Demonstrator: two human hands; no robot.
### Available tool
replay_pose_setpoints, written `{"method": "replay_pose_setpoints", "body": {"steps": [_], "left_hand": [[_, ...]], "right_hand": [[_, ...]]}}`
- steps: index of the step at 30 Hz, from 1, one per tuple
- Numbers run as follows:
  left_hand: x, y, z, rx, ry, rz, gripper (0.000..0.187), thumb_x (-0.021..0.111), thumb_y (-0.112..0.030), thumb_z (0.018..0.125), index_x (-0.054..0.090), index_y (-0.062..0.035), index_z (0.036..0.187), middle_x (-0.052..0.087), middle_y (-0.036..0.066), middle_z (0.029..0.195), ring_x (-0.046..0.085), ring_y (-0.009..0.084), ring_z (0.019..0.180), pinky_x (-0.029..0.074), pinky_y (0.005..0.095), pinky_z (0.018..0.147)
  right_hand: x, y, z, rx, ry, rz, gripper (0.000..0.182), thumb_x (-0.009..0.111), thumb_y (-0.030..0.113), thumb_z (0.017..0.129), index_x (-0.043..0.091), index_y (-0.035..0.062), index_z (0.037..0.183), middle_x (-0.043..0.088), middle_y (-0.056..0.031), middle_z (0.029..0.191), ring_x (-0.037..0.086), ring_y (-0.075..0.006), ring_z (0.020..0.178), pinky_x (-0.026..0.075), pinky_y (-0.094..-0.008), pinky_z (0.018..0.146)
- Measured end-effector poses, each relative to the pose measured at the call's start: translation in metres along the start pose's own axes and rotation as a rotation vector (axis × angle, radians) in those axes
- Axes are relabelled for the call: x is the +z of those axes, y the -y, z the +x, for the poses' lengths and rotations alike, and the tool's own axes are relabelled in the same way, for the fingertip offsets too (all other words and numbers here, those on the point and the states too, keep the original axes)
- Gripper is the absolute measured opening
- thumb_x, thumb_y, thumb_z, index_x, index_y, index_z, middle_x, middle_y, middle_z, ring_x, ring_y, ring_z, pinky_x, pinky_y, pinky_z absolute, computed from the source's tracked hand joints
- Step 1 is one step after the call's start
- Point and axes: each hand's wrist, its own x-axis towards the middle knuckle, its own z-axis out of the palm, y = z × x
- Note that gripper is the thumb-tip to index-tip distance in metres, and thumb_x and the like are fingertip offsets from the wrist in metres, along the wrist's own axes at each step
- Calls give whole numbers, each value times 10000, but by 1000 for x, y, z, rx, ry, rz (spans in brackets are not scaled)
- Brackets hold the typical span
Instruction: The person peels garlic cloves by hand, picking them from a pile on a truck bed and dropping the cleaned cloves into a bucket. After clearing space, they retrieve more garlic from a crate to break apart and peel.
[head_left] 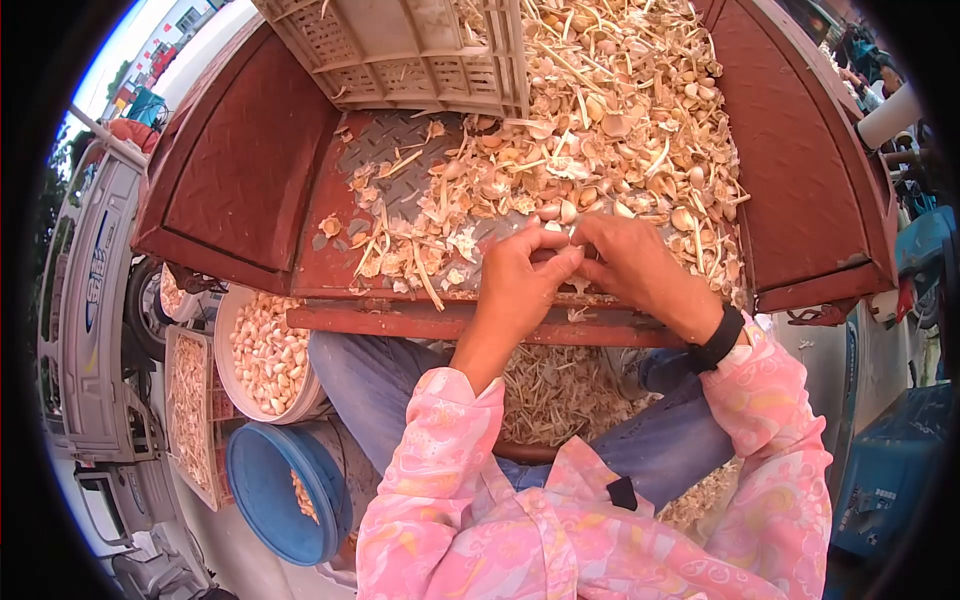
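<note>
My left hand and my right hand meet above the front edge of a red metal truck bed. The fingers of both are closed in a pinch, tips nearly touching. Between them shows a small pale piece of garlic, mostly hidden by the fingers. Just beyond my fingertips lie loose garlic cloves. Behind these spreads a deep heap of garlic cloves, skins and dry stalks. A dark band circles my right wrist.
A dirty white plastic crate is tipped on the bed at the back left. Below left stand a white bucket of cloves, a blue bucket and a crate of scraps. Skins and stalks litter the ground between my legs.
</note>
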Motion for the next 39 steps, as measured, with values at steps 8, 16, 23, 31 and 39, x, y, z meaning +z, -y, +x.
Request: {"method": "replay_pose_setpoints", "body": {"steps": [8,16,23,31,39], "left_hand": [[2,7,-24,140,-31,-109,167,631,-105,829,605,39,910,651,75,779,616,117,731,487,241,649],[18,21,-32,362,-199,62,162,573,-141,877,531,9,922,576,105,817,554,185,645,446,302,584],[25,27,-31,333,-314,116,173,474,-177,945,527,-14,927,513,13,706,470,66,633,404,224,552],[18,21,-32,-112,-203,-729,274,379,-259,980,516,-28,924,507,8,712,481,90,607,401,205,550],[30,-5,-28,-481,-319,-1183,263,353,-239,986,506,-25,995,517,16,782,453,74,594,345,168,493]], "right_hand": [[-1,12,-13,54,-11,329,177,693,149,726,578,16,744,598,-119,655,609,-256,598,462,-335,527],[-8,19,-15,175,89,547,193,700,153,755,607,-8,808,590,-71,620,563,-134,555,446,-281,516],[-8,19,-15,182,167,553,145,667,108,769,595,-7,819,588,-53,645,544,-106,581,441,-260,540],[-12,26,-16,179,118,607,130,659,111,774,574,20,811,546,-29,659,531,-116,590,439,-280,551],[-8,43,-19,-75,-59,246,266,660,244,777,543,43,907,528,-91,767,571,-281,695,453,-360,569]]}}
